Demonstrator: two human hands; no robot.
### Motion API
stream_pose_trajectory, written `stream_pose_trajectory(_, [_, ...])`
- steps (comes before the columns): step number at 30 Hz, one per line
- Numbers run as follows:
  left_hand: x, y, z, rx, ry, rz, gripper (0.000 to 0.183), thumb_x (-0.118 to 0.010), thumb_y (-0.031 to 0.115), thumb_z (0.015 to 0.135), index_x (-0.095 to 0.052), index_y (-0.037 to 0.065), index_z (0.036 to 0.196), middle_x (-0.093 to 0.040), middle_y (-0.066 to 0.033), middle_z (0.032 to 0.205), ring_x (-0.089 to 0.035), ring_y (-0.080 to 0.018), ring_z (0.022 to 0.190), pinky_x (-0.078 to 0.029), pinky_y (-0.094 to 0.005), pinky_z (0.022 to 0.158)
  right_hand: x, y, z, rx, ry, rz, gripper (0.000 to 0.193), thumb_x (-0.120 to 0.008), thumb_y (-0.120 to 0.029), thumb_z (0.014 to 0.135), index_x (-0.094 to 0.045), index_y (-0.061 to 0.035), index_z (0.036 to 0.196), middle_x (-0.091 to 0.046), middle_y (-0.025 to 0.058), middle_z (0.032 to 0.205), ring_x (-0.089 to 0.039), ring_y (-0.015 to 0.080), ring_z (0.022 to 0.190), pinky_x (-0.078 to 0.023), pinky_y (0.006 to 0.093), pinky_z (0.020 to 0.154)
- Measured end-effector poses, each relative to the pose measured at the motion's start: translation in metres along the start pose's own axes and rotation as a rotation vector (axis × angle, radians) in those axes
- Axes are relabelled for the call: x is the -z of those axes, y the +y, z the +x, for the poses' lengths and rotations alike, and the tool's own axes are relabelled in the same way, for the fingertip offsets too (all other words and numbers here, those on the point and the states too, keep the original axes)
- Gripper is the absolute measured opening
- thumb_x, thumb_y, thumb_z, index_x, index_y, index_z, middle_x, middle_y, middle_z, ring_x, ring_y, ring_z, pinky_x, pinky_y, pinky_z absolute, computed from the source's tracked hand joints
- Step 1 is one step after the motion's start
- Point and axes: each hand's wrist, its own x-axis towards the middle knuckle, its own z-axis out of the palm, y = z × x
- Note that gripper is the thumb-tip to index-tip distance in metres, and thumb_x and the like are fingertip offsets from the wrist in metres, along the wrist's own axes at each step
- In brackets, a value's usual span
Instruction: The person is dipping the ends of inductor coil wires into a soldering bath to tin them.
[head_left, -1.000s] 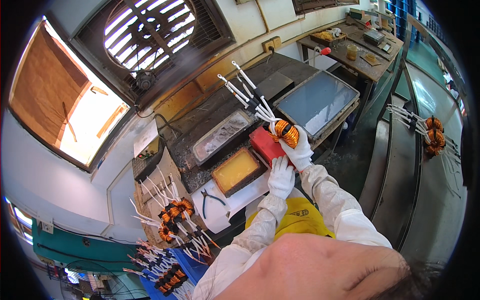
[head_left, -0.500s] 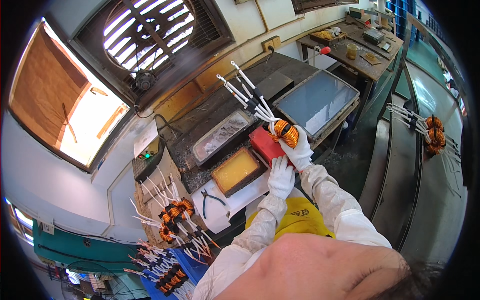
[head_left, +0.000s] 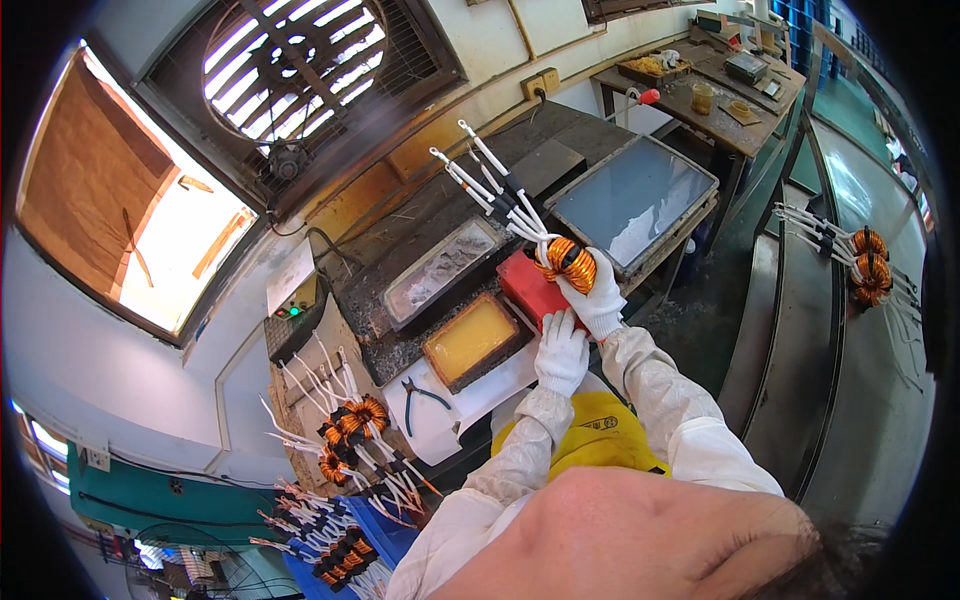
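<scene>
My right hand [head_left: 598,300], in a white knit glove, is closed around a toroidal coil [head_left: 567,264] wound with copper-orange wire. Its white sleeved leads [head_left: 505,195], with black bands and bare metal lug ends, point up and away to the far left. Under and beside the coil is a red box-shaped block [head_left: 535,290]. My left hand [head_left: 562,358], gloved too, lies with outstretched fingers against the near end of this block. Left of the block are a tray of yellow, waxy-looking material [head_left: 468,338] and a metal trough [head_left: 440,275] with a grey, crusted surface.
Dark-handled pliers [head_left: 425,396] lie on white paper at the near left. More coils [head_left: 350,430] sit beyond them, above a blue bin [head_left: 375,530] of parts. A rectangular blue-grey tray [head_left: 640,205] is at the far right. Two coils [head_left: 870,270] rest on a metal surface further right.
</scene>
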Motion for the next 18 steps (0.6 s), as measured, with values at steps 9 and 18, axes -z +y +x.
stream_pose_trajectory(9, [0.0014,0.0003,0.0002,-0.008,0.016,0.006,0.018,-0.067,0.013,0.076,-0.063,0.004,0.091,-0.057,-0.0191,0.124,-0.052,-0.0399,0.116,-0.042,-0.0494,0.103,-0.0017,0.0038,-0.0012,0.011,0.007,-0.018,0.068,-0.085,-0.017,0.071,-0.048,-0.0055,0.127,-0.056,0.0164,0.113,-0.061,0.0314,0.103,-0.050,0.0378,0.091])
stream_pose_trajectory(18, [-0.0005,-0.0011,-0.0006,-0.007,0.002,0.007,0.018,-0.066,0.014,0.077,-0.062,0.005,0.092,-0.056,-0.0191,0.127,-0.050,-0.0398,0.119,-0.040,-0.0496,0.104,-0.0011,0.0025,-0.0012,0.015,0.008,-0.027,0.067,-0.084,-0.018,0.072,-0.048,-0.0058,0.127,-0.056,0.0166,0.114,-0.060,0.0324,0.104,-0.050,0.0383,0.092])
